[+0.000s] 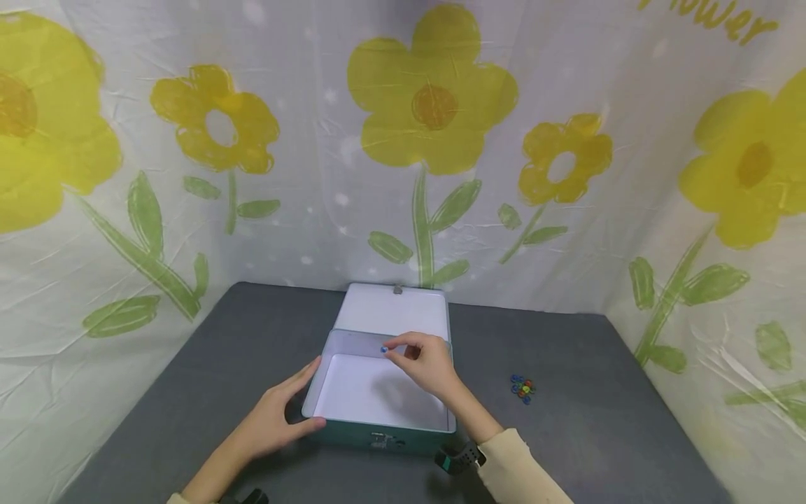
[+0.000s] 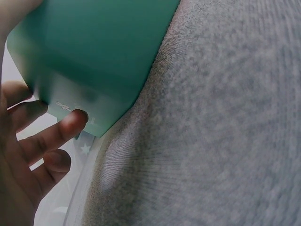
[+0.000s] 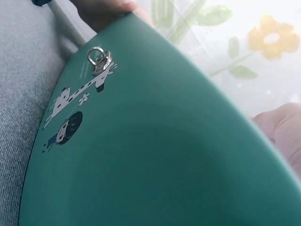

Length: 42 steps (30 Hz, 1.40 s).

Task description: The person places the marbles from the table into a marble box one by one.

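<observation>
A teal tin box [image 1: 352, 434] stands on the table with its hinged lid [image 1: 393, 308] laid back, showing a white interior. Above the inside, my right hand [image 1: 428, 364] pinches a small round blue piece [image 1: 384, 349] between thumb and index finger. My left hand [image 1: 273, 420] rests at the box's front left corner, thumb by the front rim and fingers along the left side. Its loosely spread fingers [image 2: 51, 134] touch the teal wall in the left wrist view. The right wrist view shows the box front with a metal clasp [image 3: 100, 60]; the blue piece is hidden there.
To the right of the box, a small pile of round pieces [image 1: 522, 388] in blue, red, yellow and green lies on the dark grey table [image 1: 579, 441]. A white curtain [image 1: 302, 210] with yellow flowers hangs behind and on both sides.
</observation>
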Tool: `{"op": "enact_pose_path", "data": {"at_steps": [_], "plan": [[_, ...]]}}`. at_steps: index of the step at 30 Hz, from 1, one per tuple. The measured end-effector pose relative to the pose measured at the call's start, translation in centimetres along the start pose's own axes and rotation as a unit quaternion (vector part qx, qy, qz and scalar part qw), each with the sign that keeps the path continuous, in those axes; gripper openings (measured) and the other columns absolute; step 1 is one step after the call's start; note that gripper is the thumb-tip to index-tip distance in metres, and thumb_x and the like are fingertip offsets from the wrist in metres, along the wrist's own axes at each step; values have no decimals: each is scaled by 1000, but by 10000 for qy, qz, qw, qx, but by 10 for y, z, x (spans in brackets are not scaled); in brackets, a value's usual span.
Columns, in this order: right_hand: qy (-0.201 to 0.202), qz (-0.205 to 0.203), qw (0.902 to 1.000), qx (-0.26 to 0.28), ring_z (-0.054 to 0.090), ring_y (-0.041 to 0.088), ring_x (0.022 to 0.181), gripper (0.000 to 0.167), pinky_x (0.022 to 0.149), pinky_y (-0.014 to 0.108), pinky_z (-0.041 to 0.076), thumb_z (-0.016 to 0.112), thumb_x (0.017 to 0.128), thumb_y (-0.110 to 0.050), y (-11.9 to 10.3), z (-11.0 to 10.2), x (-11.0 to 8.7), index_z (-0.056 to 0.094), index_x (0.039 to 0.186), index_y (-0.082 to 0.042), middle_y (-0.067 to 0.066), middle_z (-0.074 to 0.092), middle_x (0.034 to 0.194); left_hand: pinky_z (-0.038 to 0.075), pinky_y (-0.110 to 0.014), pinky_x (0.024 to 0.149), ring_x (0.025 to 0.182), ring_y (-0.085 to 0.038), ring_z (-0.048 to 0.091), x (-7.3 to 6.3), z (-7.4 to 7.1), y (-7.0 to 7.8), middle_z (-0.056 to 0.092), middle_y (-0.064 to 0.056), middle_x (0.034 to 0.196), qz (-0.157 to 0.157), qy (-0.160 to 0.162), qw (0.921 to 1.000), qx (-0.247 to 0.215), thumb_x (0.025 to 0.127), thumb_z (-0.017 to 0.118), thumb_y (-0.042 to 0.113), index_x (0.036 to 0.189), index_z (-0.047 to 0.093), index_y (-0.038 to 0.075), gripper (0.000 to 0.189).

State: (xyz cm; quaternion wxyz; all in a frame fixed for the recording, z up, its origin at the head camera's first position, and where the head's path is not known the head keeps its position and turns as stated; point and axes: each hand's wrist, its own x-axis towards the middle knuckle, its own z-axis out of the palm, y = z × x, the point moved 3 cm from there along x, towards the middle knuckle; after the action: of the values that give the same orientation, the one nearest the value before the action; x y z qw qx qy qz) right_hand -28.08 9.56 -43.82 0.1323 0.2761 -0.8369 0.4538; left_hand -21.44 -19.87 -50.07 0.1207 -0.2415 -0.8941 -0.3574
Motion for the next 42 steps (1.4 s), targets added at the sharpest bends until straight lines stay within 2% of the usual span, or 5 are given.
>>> {"op": "enact_pose_path", "data": {"at_steps": [5,11,20,36,42], "plan": [[-201,5,9997,-141,43,-1,55,10,51,19,37,82,93,-8,1,3,2,84,103,-8,7,74,79,35,-25,115,146,-38,50,0,-1,-1,47,-11,164,53,58,10000,-26,83,91,40,165,40,16,99],[-154,244,9991,-306,46,0,57,11,53,19,39,81,93,-6,0,2,0,83,104,-5,7,75,80,39,-30,115,145,-39,50,-2,1,0,48,-10,164,63,56,10000,35,83,91,40,165,40,16,99],[103,61,9994,-335,48,3,61,12,54,20,40,82,93,-7,-3,-11,-5,83,105,-6,4,75,83,43,-37,115,146,-37,50,1,3,0,47,-8,165,30,35,10000,-1,83,91,41,165,40,18,100],[496,-165,9977,-425,43,1,57,12,52,21,37,84,91,-8,5,-41,-25,84,103,-10,-3,70,76,36,-26,115,145,-38,50,0,2,-2,47,-9,164,5,26,10000,6,83,91,41,165,40,17,99],[753,-228,9956,-512,42,1,55,12,50,21,37,84,90,-6,12,-52,-33,83,102,-8,-4,67,72,24,-11,113,146,-40,48,1,1,-2,46,-11,165,23,13,9999,-109,84,90,40,165,40,15,98]]}}
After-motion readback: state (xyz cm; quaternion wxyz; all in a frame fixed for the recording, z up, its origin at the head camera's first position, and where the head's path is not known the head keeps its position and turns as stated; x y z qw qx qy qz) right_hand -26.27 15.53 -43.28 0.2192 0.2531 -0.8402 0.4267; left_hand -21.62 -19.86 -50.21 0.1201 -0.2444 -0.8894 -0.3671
